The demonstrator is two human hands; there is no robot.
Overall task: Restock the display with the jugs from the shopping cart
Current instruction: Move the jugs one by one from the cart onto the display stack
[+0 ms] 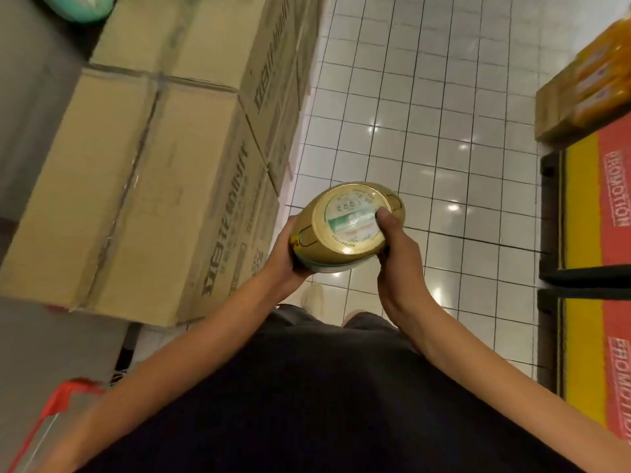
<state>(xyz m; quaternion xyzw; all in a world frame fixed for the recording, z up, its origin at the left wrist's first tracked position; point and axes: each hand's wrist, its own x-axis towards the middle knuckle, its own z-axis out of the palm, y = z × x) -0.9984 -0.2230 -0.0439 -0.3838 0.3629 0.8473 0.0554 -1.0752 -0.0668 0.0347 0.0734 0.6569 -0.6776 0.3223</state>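
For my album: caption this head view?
Left hand and right hand hold a gold-capped jug between brown cardboard boxes and a red promotion display.

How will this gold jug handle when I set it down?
Probably heavy: both the left hand and right hand hold the gold jug. Its glossy surface may be slippery. Its rounded sides suggest it could roll if laid sideways.

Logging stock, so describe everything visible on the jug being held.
The jug is glossy gold, likely plastic, its round end facing the camera with a green-and-white label band. It is held above the tiled floor: left hand cupping its left side, right hand gripping the right, thumb on the label.
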